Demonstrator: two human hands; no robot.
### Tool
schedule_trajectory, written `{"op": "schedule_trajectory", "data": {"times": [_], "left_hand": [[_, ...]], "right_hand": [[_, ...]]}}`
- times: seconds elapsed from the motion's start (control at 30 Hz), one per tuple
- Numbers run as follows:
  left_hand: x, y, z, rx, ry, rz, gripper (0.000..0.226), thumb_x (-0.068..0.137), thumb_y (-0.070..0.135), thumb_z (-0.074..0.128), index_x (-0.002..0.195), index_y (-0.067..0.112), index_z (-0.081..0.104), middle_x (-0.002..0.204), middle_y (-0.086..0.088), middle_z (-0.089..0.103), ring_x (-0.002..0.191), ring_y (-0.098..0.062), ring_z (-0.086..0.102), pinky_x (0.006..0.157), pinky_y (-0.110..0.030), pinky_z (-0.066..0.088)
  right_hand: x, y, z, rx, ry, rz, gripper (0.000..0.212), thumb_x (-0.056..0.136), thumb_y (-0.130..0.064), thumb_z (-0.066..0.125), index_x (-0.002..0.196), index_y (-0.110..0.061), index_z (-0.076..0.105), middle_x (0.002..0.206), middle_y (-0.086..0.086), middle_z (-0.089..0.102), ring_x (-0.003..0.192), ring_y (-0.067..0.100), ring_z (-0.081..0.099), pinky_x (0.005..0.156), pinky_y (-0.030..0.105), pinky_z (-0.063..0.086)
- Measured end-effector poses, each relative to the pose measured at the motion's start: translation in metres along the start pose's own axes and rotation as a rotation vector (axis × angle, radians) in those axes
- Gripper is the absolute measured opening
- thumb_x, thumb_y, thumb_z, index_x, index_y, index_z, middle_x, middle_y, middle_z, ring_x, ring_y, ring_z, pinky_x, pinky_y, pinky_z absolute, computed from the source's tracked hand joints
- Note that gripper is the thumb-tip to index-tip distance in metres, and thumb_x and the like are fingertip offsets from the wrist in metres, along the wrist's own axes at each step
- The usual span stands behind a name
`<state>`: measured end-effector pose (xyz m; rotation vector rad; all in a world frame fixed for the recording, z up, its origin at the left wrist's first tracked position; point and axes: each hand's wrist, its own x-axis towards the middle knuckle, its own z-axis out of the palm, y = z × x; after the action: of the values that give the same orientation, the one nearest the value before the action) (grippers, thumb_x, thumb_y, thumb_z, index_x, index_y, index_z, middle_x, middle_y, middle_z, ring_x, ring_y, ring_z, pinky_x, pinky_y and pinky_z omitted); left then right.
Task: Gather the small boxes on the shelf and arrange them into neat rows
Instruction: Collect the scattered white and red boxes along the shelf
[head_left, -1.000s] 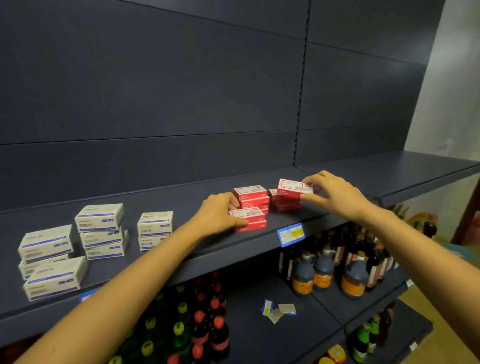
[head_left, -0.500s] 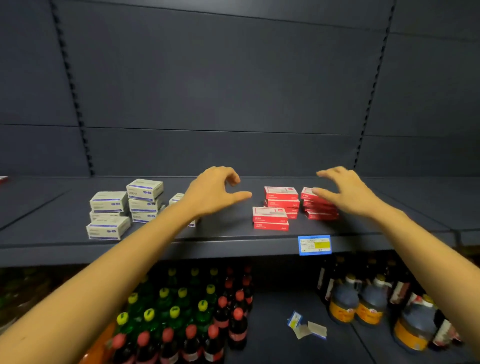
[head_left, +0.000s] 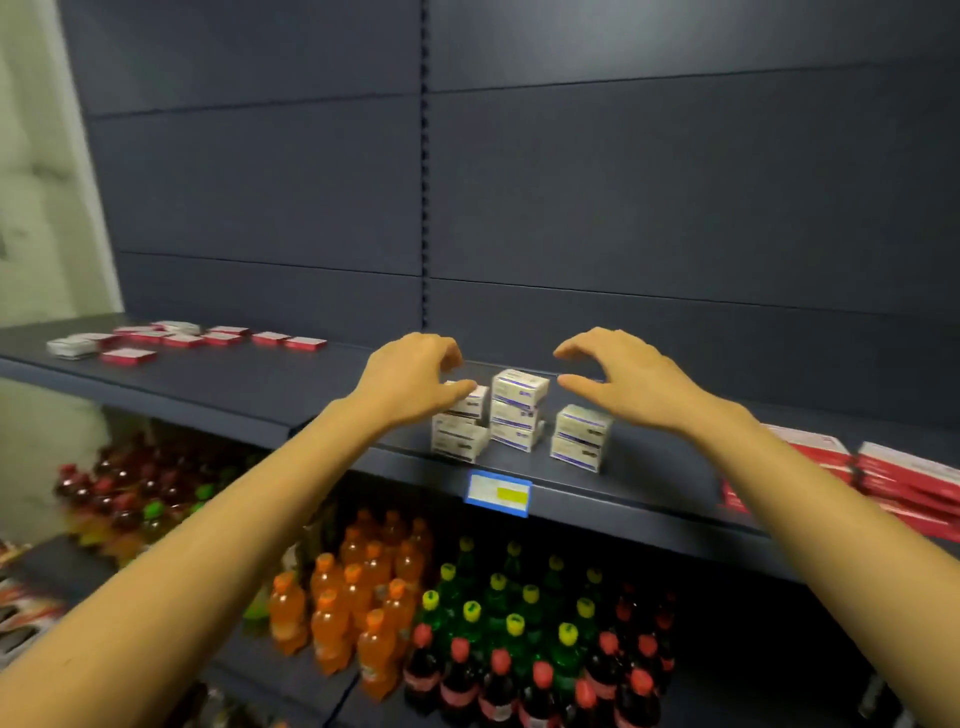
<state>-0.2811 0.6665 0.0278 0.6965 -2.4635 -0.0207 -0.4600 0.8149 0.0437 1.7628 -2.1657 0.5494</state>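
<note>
White boxes (head_left: 519, 410): three stacks being borne near the front of the shelf (head_left: 260, 379), long axes running left to right. Being bracketed by the left hand (head_left: 415, 379), nearer, thumb at the leftmost stack, and the right hand (head_left: 631, 387) above the rightmost; both spread, grasping nothing.

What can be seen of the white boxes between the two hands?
The white boxes are small cartons, cardboard by the look, with blue-purple printed bands. They stand in three close stacks near the front edge of the dark shelf, above a blue price tag. The middle stack is three high, the right two. The left hand overlaps the left stack; contact is unclear. The right hand hovers above, apart.
</note>
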Motion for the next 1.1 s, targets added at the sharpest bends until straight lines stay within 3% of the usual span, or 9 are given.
{"op": "schedule_trajectory", "data": {"times": [0.33, 0.63, 0.8, 1.1], "left_hand": [[-0.037, -0.164, -0.055, 0.124, -0.045, -0.183, 0.037, 0.086, 0.043, 0.055, 0.110, 0.014, 0.058, 0.115, -0.003, 0.063, 0.101, -0.019, 0.058, 0.084, -0.035, 0.050], [-0.057, -0.312, -0.086, 0.237, -0.152, -0.249, 0.038, 0.087, 0.042, 0.055, 0.112, 0.013, 0.059, 0.117, -0.005, 0.063, 0.103, -0.022, 0.058, 0.087, -0.038, 0.051], [-0.048, -0.363, -0.087, 0.237, -0.175, -0.248, 0.039, 0.087, 0.043, 0.054, 0.113, 0.013, 0.059, 0.117, -0.006, 0.062, 0.104, -0.023, 0.058, 0.091, -0.044, 0.049], [0.016, -0.445, -0.054, 0.202, -0.161, -0.223, 0.037, 0.087, 0.041, 0.055, 0.110, 0.012, 0.060, 0.113, -0.007, 0.064, 0.101, -0.025, 0.059, 0.087, -0.042, 0.051]], "right_hand": [[0.102, -0.120, 0.074, 0.043, -0.081, -0.140, 0.037, 0.092, -0.038, 0.050, 0.126, -0.026, 0.049, 0.132, -0.005, 0.051, 0.121, 0.016, 0.046, 0.094, 0.037, 0.044], [0.195, -0.224, 0.153, 0.061, -0.139, -0.114, 0.035, 0.092, -0.038, 0.050, 0.125, -0.025, 0.050, 0.130, -0.005, 0.053, 0.119, 0.017, 0.049, 0.093, 0.038, 0.045], [0.239, -0.252, 0.184, 0.038, -0.187, -0.084, 0.035, 0.091, -0.037, 0.050, 0.123, -0.024, 0.052, 0.128, -0.003, 0.054, 0.115, 0.018, 0.052, 0.089, 0.035, 0.044], [0.340, -0.245, 0.247, -0.052, -0.236, 0.035, 0.039, 0.090, -0.036, 0.052, 0.126, -0.019, 0.050, 0.126, 0.002, 0.055, 0.111, 0.022, 0.054, 0.086, 0.036, 0.045]]}}
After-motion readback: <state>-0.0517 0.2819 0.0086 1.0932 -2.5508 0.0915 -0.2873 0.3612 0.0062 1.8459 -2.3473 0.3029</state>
